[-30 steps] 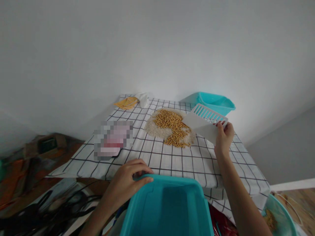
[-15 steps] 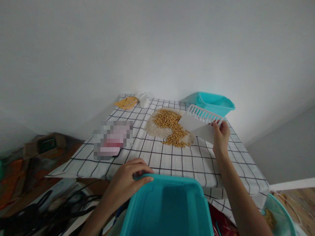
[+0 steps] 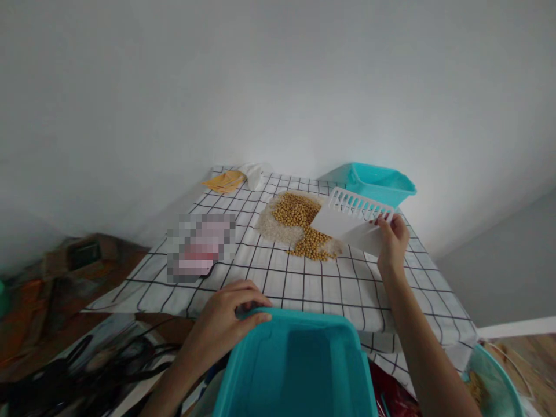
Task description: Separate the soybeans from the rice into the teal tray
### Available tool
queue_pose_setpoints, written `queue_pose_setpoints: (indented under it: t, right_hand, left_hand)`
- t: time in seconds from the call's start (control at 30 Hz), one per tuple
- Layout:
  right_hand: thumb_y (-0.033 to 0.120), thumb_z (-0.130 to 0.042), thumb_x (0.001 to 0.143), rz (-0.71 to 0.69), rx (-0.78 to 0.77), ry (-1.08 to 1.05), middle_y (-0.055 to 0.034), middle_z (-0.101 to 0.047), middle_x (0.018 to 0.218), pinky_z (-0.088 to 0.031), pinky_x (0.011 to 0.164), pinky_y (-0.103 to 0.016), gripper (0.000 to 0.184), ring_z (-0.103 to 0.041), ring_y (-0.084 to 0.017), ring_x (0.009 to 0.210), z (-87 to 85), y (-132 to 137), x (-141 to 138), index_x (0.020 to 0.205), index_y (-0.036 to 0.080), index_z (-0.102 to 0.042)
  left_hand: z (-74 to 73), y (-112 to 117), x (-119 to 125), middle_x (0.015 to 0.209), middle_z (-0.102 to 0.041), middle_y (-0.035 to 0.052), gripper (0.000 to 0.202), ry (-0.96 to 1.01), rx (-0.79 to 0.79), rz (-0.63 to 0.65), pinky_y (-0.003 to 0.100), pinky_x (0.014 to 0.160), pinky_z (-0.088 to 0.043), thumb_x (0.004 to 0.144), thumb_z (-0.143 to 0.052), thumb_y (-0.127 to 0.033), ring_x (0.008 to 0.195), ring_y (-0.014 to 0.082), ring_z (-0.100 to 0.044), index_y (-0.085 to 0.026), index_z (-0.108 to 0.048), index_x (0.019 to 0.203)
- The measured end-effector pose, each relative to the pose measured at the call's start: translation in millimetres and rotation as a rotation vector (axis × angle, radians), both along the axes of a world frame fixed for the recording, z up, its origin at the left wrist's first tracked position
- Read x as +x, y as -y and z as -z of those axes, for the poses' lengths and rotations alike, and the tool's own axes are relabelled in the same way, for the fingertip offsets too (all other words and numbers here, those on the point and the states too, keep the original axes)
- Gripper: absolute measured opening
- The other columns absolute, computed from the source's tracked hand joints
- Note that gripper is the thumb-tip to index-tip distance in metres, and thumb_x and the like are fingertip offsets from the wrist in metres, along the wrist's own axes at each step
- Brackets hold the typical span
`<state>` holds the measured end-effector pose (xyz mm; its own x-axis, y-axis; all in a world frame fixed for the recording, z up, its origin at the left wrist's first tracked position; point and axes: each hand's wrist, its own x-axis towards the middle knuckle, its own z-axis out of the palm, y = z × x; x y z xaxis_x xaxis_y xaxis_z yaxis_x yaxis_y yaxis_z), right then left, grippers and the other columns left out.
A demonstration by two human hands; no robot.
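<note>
My left hand [image 3: 241, 310] pinches the rim of a turquoise plastic bin [image 3: 299, 370] at the table's front edge; the inside that shows is bare. In my right hand [image 3: 393, 240] is a white flat scraper [image 3: 347, 223] with a row of slots along its upper edge, held by its right end. Its left corner is at the pile of yellow soybeans [image 3: 295, 209], over or touching some of them. White rice [image 3: 278, 229] lies under and around the beans on the checked cloth.
A second turquoise bin [image 3: 382, 182] stands at the back right by the wall. Yellow cloth [image 3: 223, 181] and white cloth [image 3: 254, 175] lie at the back left. A blurred-out pink item [image 3: 202, 246] rests on the left. Below right is a clear tub [image 3: 490, 382].
The scraper has shifted slightly left, covering more of the soybeans near the middle of the pile. My left hand stays on the bin rim.
</note>
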<state>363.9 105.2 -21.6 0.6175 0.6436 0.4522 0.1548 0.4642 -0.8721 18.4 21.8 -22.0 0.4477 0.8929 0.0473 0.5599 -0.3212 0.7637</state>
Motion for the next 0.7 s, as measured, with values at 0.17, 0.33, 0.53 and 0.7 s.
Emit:
queue_pose_setpoints:
  t: [0.17, 0.33, 0.53, 0.7]
  right_hand:
    - [0.033, -0.062, 0.075, 0.063, 0.025, 0.015, 0.0016, -0.061, 0.075, -0.042, 0.067, -0.027, 0.014, -0.056, -0.014, 0.070, 2.6, -1.2, 3.8, 0.076, 0.020, -0.056]
    - [0.037, -0.060, 0.080, 0.171, 0.041, 0.042, 0.0017, -0.058, 0.081, -0.044, 0.075, -0.029, 0.018, -0.056, -0.015, 0.079, 6.1, -3.2, 9.5, 0.079, 0.022, -0.050]
    - [0.043, -0.060, 0.081, 0.190, 0.003, 0.110, 0.0006, -0.057, 0.082, -0.044, 0.076, -0.030, 0.023, -0.055, -0.016, 0.082, 6.9, -3.8, 8.3, 0.081, 0.022, -0.050]
    - [0.042, -0.060, 0.081, 0.162, -0.010, 0.142, 0.0008, -0.057, 0.082, -0.043, 0.076, -0.030, 0.023, -0.054, -0.016, 0.080, 7.3, -5.2, 4.8, 0.081, 0.022, -0.051]
  left_hand:
    - [-1.1, -0.4, 0.7, 0.081, -0.070, 0.0015, 0.009, 0.001, 0.001, -0.005, 0.030, 0.070, -0.049, 0.076, -0.070, -0.014, 0.077, 0.0188, -0.064, -0.019, -0.077, 0.080]
    - [-1.5, -1.0, 1.6, 0.080, -0.070, 0.0017, 0.009, -0.001, -0.008, -0.014, 0.029, 0.067, -0.048, 0.076, -0.070, -0.014, 0.076, 0.0187, -0.063, -0.019, -0.077, 0.080]
    - [-1.1, -0.3, 1.1, 0.080, -0.070, 0.0016, 0.010, -0.004, -0.001, -0.009, 0.029, 0.068, -0.048, 0.076, -0.070, -0.013, 0.077, 0.0185, -0.063, -0.019, -0.077, 0.080]
    - [-1.2, -0.5, 0.6, 0.081, -0.070, 0.0018, 0.009, -0.004, 0.004, -0.005, 0.029, 0.069, -0.048, 0.076, -0.071, -0.014, 0.077, 0.0186, -0.064, -0.019, -0.077, 0.080]
